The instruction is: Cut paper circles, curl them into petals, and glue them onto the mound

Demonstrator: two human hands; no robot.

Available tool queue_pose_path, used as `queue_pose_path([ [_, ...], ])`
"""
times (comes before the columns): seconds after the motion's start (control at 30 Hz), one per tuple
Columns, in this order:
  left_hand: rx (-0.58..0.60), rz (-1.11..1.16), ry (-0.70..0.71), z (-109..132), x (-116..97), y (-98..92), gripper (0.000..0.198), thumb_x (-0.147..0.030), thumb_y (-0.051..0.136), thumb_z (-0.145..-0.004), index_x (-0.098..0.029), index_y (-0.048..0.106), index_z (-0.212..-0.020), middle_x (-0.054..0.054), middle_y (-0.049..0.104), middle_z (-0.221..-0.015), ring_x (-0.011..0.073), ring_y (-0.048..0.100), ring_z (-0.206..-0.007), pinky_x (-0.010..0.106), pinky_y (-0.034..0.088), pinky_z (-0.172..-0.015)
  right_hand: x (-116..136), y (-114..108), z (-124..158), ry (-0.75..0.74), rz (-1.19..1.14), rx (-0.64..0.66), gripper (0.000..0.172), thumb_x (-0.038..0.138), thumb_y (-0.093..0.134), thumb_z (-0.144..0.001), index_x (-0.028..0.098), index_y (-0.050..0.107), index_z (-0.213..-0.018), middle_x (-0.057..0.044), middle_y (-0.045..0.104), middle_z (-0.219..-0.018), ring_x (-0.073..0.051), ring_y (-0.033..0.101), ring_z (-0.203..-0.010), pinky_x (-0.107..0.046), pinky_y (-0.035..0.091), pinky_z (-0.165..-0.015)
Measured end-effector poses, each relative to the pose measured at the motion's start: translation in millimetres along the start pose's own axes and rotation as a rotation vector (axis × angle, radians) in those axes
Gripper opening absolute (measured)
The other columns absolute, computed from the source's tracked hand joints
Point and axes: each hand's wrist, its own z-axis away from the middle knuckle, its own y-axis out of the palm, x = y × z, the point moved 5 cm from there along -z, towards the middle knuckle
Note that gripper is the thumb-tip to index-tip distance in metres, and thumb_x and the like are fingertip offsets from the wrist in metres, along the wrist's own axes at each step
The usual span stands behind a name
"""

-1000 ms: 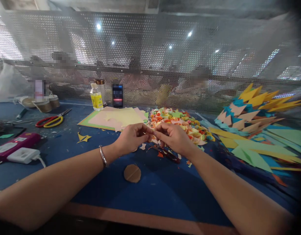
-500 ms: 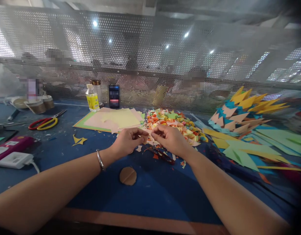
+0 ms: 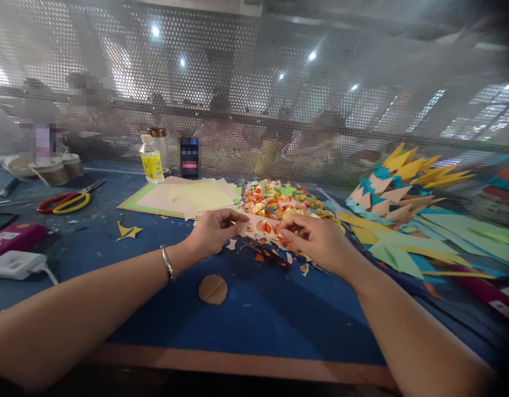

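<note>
Between my hands a pale pink paper strip (image 3: 260,225) is stretched out, with holes through which orange scraps show. My left hand (image 3: 217,231), with a silver bangle on its wrist, pinches the strip's left end. At the other end the fingers of my right hand (image 3: 316,240) are closed on it. Just behind lies a heap of colourful paper pieces (image 3: 293,197). Stacked paper sheets (image 3: 192,197) lie beyond my left hand. A round brown cardboard disc (image 3: 213,289) rests on the blue table in front of me.
Scissors with red and yellow handles (image 3: 66,202) lie at left, near a white adapter (image 3: 16,264). A bottle (image 3: 151,160) and a phone (image 3: 189,157) stand at the back. To the right are a spiky paper model (image 3: 397,184) and loose paper strips (image 3: 403,251).
My right hand has moved right, away from my left, and the pink strip now shows spread between them. The whole view has shifted slightly.
</note>
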Motion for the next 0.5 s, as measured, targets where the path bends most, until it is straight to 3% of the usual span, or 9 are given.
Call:
queue_pose_path([
  [0.17, -0.007, -0.014, 0.011, 1.9, -2.1, 0.7, 0.027, -0.028, 0.068, -0.075, -0.011, 0.067, -0.097, 0.004, 0.067, -0.073, 0.0095, 0.058, -0.062, 0.024, 0.047, -0.059, -46.3, -32.6, 43.4, 0.104, 0.105, -0.078, 0.023, 0.044, 0.057, -0.083, 0.022, 0.063, -0.088, -0.003, 0.069, -0.077, -0.016, 0.061, -0.058, -0.029, 0.045, -0.058],
  [0.3, 0.002, 0.017, 0.039, 1.3, -0.7, 2.2, 0.027, -0.028, 0.069, -0.074, -0.011, 0.065, -0.095, 0.004, 0.067, -0.075, 0.0098, 0.059, -0.064, 0.025, 0.048, -0.062, -80.8, -57.3, 73.0, 0.272, 0.237, -0.16, 0.022, 0.042, 0.056, -0.081, 0.023, 0.063, -0.088, -0.004, 0.069, -0.074, -0.018, 0.062, -0.056, -0.029, 0.046, -0.057],
  [0.5, 0.003, 0.138, 0.044, 0.4, 0.6, 5.2, 0.025, -0.023, 0.072, -0.068, -0.013, 0.062, -0.089, 0.002, 0.065, -0.08, 0.0081, 0.058, -0.066, 0.024, 0.049, -0.066, -78.0, -49.6, 85.3, 0.298, 0.15, -0.154, 0.028, 0.05, 0.055, -0.081, 0.024, 0.062, -0.09, -0.003, 0.07, -0.08, -0.019, 0.065, -0.06, -0.03, 0.049, -0.061],
])
